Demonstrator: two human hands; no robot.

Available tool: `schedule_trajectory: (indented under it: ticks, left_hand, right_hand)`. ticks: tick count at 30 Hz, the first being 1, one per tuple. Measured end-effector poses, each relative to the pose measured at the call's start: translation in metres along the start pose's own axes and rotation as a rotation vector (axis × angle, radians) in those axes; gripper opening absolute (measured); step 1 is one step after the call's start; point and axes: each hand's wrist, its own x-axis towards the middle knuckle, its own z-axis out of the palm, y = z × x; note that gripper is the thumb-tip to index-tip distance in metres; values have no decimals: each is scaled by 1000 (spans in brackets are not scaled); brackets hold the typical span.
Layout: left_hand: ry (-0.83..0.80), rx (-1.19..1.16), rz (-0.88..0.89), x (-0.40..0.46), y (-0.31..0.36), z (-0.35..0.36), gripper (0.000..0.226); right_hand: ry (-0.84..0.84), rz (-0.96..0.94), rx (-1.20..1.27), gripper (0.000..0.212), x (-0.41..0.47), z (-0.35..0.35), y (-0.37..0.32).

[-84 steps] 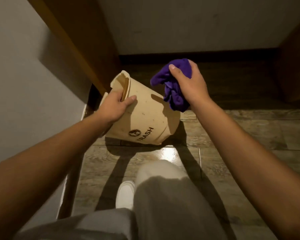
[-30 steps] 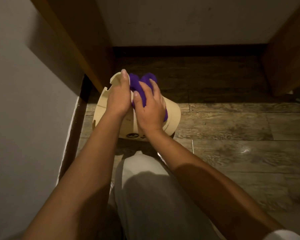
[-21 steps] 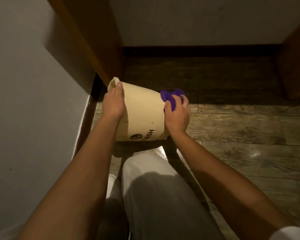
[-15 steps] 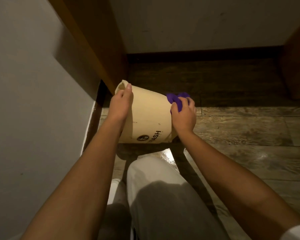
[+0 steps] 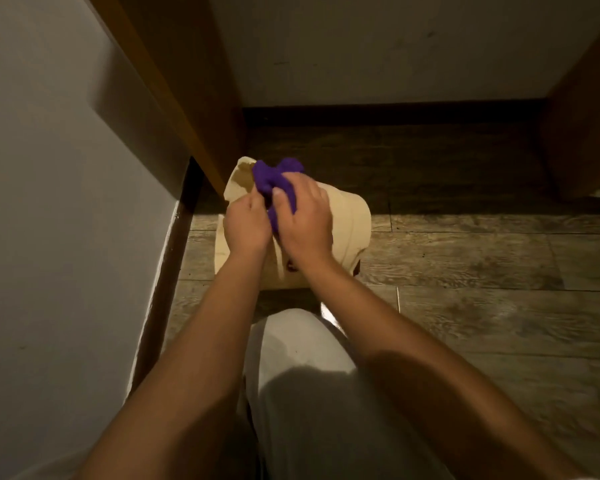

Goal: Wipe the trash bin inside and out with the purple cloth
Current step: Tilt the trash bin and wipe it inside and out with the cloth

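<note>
A beige trash bin (image 5: 350,223) with dark lettering low on its side stands tilted on the floor, its rim toward the far left. My left hand (image 5: 246,226) grips the bin's upper side near the rim. My right hand (image 5: 305,220) is closed on the bunched purple cloth (image 5: 274,183) and presses it against the top of the bin, right beside my left hand. Part of the cloth sticks out beyond my fingers toward the rim. The bin's inside is hidden from me.
A grey wall (image 5: 66,202) with a dark skirting board runs close on the left. A wooden panel (image 5: 187,84) stands just behind the bin and another (image 5: 586,116) at the far right. My knee in light trousers (image 5: 302,375) is directly below the bin. Wood-look floor tiles (image 5: 482,271) extend right.
My right hand has carried the cloth from the bin's right side up and left across the top, ending beside my left hand. The bin has tipped a little more toward me.
</note>
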Motion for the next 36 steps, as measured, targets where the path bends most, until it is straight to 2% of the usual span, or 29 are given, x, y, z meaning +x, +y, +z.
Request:
schedule_trajectory:
  ticks: [6, 9, 13, 17, 20, 22, 24, 26, 28, 31, 33, 36]
  left_hand:
    - [128, -28, -68, -1, -14, 1, 53]
    - [150, 16, -80, -1, -14, 3, 55]
    - [175, 110, -11, -2, -8, 13, 54]
    - [138, 60, -58, 6, -4, 9, 52]
    - [-80, -15, -45, 6, -5, 3, 41]
    - [-276, -29, -49, 0, -11, -5, 54]
    - [-351, -33, -44, -12, -19, -8, 54]
    - [-270, -27, -14, -25, -20, -4, 45]
    - [-180, -8, 34, -30, -10, 0, 40]
    - [-192, -19, 94, -19, 10, -7, 43]
    - [-319, -39, 103, -7, 20, -19, 54]
    - [-508, -12, 125, -5, 21, -24, 71]
  right_hand:
    - [-36, 4, -329, 45, -23, 5, 41]
    - [58, 206, -347, 42, -16, -13, 75]
    - [122, 460, -287, 43, -2, -40, 117]
    - [38, 650, -330, 46, 1, -61, 144]
    - [17, 761, -311, 45, 1, -75, 152]
    - [68, 726, -273, 43, 5, -85, 147]
    - [120, 627, -251, 38, 14, -91, 132]
    - [131, 507, -204, 35, 26, -93, 110]
    - [73, 356, -109, 31, 36, -90, 83]
    - [-36, 149, -78, 28, 43, -76, 47]
    - [-52, 124, -99, 31, 44, -65, 36]
    - [-42, 223, -76, 39, 37, -59, 39]
